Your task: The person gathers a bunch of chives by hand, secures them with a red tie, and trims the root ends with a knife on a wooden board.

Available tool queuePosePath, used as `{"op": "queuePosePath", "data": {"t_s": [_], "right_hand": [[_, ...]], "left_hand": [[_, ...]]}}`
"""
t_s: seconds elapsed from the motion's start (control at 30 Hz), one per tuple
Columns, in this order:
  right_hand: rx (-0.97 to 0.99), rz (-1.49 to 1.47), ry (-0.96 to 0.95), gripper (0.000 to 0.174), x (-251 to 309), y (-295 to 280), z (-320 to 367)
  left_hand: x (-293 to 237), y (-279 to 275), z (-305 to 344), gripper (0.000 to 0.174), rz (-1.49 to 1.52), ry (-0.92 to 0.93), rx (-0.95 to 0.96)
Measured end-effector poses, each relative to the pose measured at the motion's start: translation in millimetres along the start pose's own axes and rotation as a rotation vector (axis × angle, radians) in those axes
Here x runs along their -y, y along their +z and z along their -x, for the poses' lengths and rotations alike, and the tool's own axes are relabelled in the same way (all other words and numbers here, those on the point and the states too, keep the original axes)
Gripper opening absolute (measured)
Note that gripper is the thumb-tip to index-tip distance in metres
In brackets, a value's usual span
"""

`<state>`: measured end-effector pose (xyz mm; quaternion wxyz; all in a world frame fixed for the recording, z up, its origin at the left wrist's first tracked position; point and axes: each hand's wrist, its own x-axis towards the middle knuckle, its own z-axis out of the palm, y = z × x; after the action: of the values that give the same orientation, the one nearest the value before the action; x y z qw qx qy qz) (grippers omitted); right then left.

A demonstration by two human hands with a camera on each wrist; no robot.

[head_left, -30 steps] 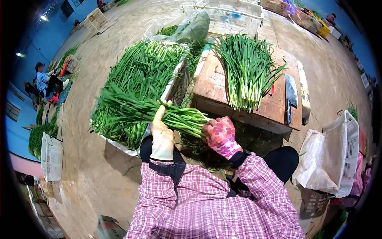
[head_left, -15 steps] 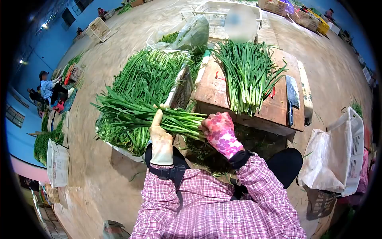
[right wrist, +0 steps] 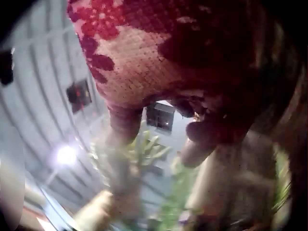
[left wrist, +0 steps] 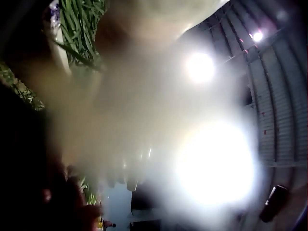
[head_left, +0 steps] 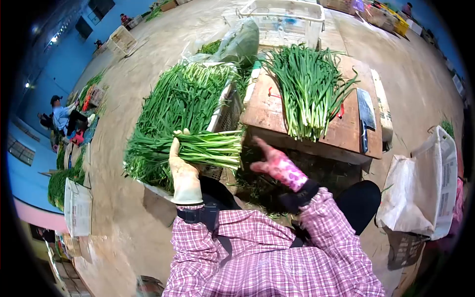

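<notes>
In the head view my left hand [head_left: 184, 180], in a pale stained glove, grips a bunch of garlic chives [head_left: 215, 148], its thumb across the stalks. The cut ends point right; the leaves trail left over a white crate [head_left: 231, 110] heaped with more chives [head_left: 180, 99]. My right hand [head_left: 278, 167], in a pink flowered glove, is just right of the stalk ends with its fingers spread and nothing in them. The right wrist view shows that glove [right wrist: 134, 57] close up, fingers apart. Blur and glare cover most of the left wrist view.
A wooden-topped block [head_left: 261, 113] ahead carries a chive pile [head_left: 309, 94] and a cleaver [head_left: 365, 111]. Behind stands a white crate [head_left: 316, 15], beside a plastic bag [head_left: 242, 39]. A lined crate [head_left: 445, 188] is at right. A person [head_left: 63, 116] sits far left.
The right hand has let go of the stalk ends, moved slightly away and spread its fingers. The left hand has shifted a little left with the bunch.
</notes>
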<state>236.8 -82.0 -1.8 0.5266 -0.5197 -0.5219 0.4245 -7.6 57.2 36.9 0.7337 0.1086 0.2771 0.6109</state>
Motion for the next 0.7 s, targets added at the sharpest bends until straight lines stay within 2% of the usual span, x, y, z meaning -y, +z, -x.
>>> {"op": "queuePosePath", "data": {"t_s": [0.1,0.13,0.2,0.23,0.27,0.3,0.33,0.37,0.4,0.47,0.5,0.53,0.57,0.6,0.63,0.67,0.7], "right_hand": [[0.061,-0.211,0.436,0.045,29,9,-16],[0.0,-0.541,0.375,0.031,12,3,-10],[-0.129,-0.378,0.446,0.024,12,-14,-1],[-0.19,-0.178,0.347,0.019,2,-18,1],[-0.158,-0.244,0.463,0.033,-13,-24,2],[-0.159,-0.279,0.326,0.042,-11,-16,3],[-0.162,-0.311,0.192,0.051,-1,-5,3],[-0.045,-0.2,0.272,0.068,12,-2,0],[-0.101,-0.23,0.269,0.054,3,0,1],[0.045,0.151,0.317,0.032,29,6,-2],[-0.036,0.304,0.259,0.023,26,6,0],[-0.093,0.493,0.245,0.037,0,4,-2],[-0.145,0.46,0.166,0.048,-21,6,-2],[-0.203,0.429,0.086,0.06,-33,5,-1],[-0.132,0.356,0.117,0.08,-17,7,-6],[0.082,0.023,0.39,0.086,-1,2,-14],[0.021,-0.016,0.113,0.08,-31,19,-25]], "left_hand": [[9,16,8,0.02,-0.045,0.018,-0.025],[5,18,7,0.02,-0.035,0.022,-0.028],[-7,16,-4,0.022,-0.062,0.084,-0.097],[-10,19,0,0.023,-0.043,0.062,-0.104],[-11,23,2,0.023,-0.028,0.036,-0.104],[-6,26,2,0.027,-0.059,0.075,-0.14],[4,36,26,0.035,-0.091,0.041,-0.002],[13,43,31,0.039,-0.094,0.058,-0.019],[18,46,33,0.045,-0.096,0.082,-0.037],[29,13,8,0.053,-0.359,0.157,0.091],[29,11,13,0.057,-0.461,0.205,0.178],[29,9,14,0.061,-0.53,0.243,0.243],[30,9,13,0.065,-0.545,0.238,0.243],[31,15,14,0.057,-0.533,0.226,0.229],[35,27,20,0.05,-0.485,0.192,0.173],[40,40,25,0.044,-0.41,0.123,0.098],[44,53,29,0.041,-0.344,0.061,0.036]]}}
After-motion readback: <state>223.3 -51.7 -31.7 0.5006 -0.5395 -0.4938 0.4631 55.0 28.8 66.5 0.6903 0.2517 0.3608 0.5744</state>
